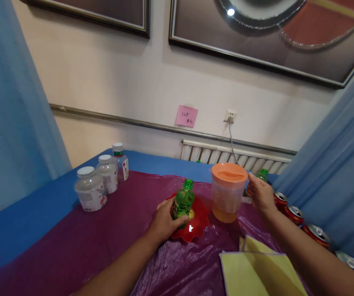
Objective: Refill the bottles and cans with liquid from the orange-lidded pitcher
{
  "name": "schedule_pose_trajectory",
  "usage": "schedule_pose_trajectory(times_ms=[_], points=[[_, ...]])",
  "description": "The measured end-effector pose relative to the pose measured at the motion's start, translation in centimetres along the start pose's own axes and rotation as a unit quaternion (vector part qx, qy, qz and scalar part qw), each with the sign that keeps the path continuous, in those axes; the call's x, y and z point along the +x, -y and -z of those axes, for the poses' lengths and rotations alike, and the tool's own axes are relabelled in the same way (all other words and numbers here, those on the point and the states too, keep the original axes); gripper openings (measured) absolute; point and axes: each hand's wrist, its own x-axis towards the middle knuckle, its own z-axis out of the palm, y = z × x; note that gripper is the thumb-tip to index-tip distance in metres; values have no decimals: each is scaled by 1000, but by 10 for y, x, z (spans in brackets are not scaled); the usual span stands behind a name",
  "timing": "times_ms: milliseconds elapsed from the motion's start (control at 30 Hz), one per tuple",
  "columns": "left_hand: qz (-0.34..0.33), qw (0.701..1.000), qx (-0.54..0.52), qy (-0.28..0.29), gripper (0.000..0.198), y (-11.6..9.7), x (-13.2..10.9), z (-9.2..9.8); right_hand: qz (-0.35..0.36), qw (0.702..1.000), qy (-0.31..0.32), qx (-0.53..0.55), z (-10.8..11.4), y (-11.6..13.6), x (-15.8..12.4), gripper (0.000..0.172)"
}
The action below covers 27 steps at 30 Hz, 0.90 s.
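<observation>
My left hand (163, 224) is wrapped round a green plastic bottle (183, 200), which has no cap and stands nearly upright over a red scalloped plate (200, 222). On the right, my right hand (259, 193) grips the handle of a clear plastic pitcher (226, 197) with an orange lid. Some amber liquid shows in the pitcher's bottom. The pitcher is upright, just right of the plate; whether its base touches the table I cannot tell. My right hand's fingers are partly hidden behind the handle.
Several clear containers with white lids (90, 191) stand at the left. Yellow cloths (257, 269) lie at the front right. Red cans (294, 214) line the right edge, near another green bottle (262, 174). A purple plastic sheet (127, 230) covers much of the blue table.
</observation>
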Motion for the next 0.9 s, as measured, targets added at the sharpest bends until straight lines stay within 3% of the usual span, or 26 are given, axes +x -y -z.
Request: schedule_pose_trajectory(times_ms=[200,333,567,900], points=[[-21,1000,-8,3,63,-4,-2,2,29,997,61,-46,-15,66,20,56],[-18,1000,-6,-2,60,-4,-2,2,58,986,114,-107,-26,94,25,57],[-10,1000,0,1,58,-2,-2,1,103,949,186,-232,-38,118,25,61],[-18,1000,-21,11,63,-4,-4,3,114,929,205,-286,-56,138,16,65]])
